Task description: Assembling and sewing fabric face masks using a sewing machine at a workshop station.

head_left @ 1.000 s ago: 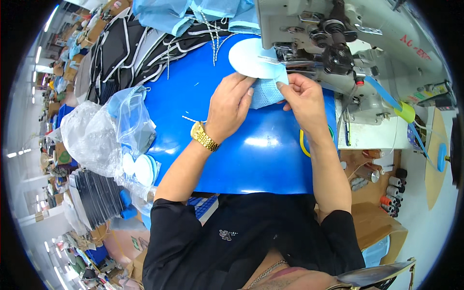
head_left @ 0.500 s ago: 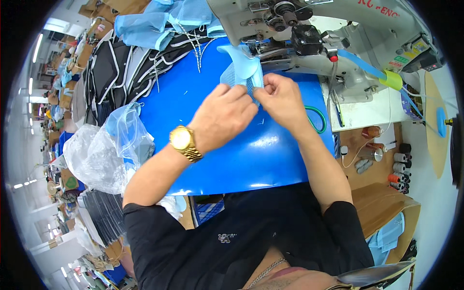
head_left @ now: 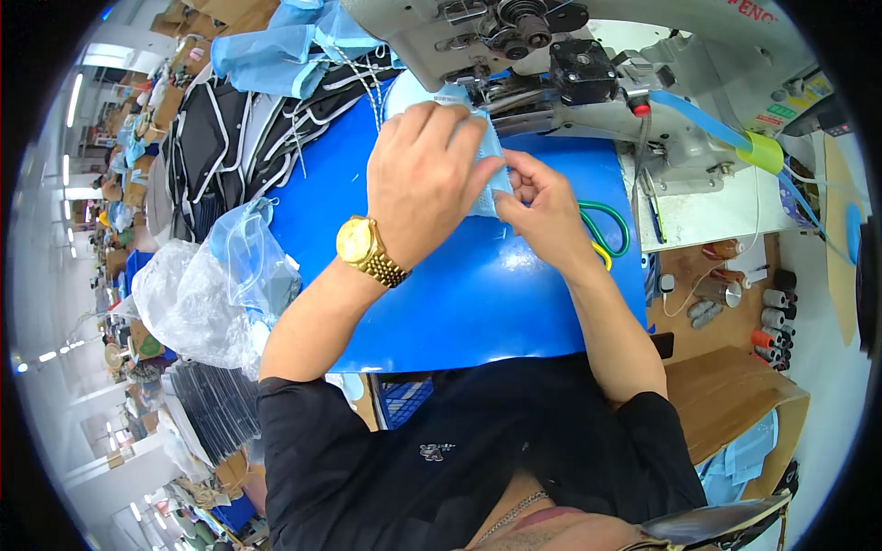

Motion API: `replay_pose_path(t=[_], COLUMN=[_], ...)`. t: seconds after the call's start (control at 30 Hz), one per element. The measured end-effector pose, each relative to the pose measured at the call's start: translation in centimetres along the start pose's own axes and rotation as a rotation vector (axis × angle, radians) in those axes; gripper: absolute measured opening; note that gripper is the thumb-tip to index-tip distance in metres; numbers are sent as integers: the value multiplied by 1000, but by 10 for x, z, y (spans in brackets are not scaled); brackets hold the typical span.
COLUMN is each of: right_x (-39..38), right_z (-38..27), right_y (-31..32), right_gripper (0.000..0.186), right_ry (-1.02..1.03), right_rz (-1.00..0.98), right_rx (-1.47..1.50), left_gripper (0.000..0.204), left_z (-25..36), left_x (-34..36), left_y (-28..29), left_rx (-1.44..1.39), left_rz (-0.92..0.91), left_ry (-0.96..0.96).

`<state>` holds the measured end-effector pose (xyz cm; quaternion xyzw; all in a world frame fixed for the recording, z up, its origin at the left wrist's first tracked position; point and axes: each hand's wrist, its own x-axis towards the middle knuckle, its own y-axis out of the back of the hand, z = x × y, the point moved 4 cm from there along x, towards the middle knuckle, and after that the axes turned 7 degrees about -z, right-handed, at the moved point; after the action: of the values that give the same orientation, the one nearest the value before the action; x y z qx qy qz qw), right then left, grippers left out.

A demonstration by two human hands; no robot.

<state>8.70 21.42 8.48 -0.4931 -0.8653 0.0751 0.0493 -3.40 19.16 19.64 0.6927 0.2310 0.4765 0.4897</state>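
Observation:
A light blue mesh fabric piece (head_left: pixel 484 203) lies at the sewing machine's (head_left: pixel 514 78) needle area, on a blue work surface (head_left: pixel 441 312). My left hand (head_left: pixel 427 174), below a gold wristwatch (head_left: pixel 358 241), is over the fabric with its fingers bent down on it and its thumb toward my right hand. The fingertips are partly hidden. My right hand (head_left: pixel 542 204) pinches the fabric's right edge between thumb and fingers. Part of the fabric shows pale beyond my left knuckles, close to the machine.
Scissors with green and yellow handles (head_left: pixel 627 231) lie right of my right hand. Black panels with white piping (head_left: pixel 207 129) and more light blue fabric pieces (head_left: pixel 266 57) are piled at the far left. Clear plastic bags (head_left: pixel 188 294) sit left; thread cones (head_left: pixel 776 317) stand right.
My left hand has moved up toward the machine and covers more of the fabric. My right hand has shifted slightly down and right, still pinching the edge. More of the scissors shows.

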Motion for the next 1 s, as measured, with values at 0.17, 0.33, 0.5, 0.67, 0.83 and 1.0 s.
replay_pose_path(t=[0.17, 0.33, 0.5, 0.67, 0.83, 1.0], right_x=[5, 15, 15, 20, 23, 22], right_z=[-2, -8, -14, -16, -19, -19], right_y=[-2, -2, -6, 0, 0, 2], right_gripper=[41, 27, 21, 21, 21, 21], right_ry=[25, -12, 25, 55, 62, 44], right_rz=[-68, -49, -31, -29, -30, -44], right_rx=[-2, -40, 9, -32, -24, -21], left_gripper=[34, 33, 31, 30, 29, 29], left_z=[-14, -19, -25, -21, -21, -31], left_x=[-3, -8, -9, -4, -6, -9], left_y=[-10, -20, -16, -22, -21, -18], left_rx=[-18, -4, -87, -73, -68, -160], left_rz=[-27, 61, 51, 51, 45, 102], left_ry=[105, 29, -56, -25, 15, -15])
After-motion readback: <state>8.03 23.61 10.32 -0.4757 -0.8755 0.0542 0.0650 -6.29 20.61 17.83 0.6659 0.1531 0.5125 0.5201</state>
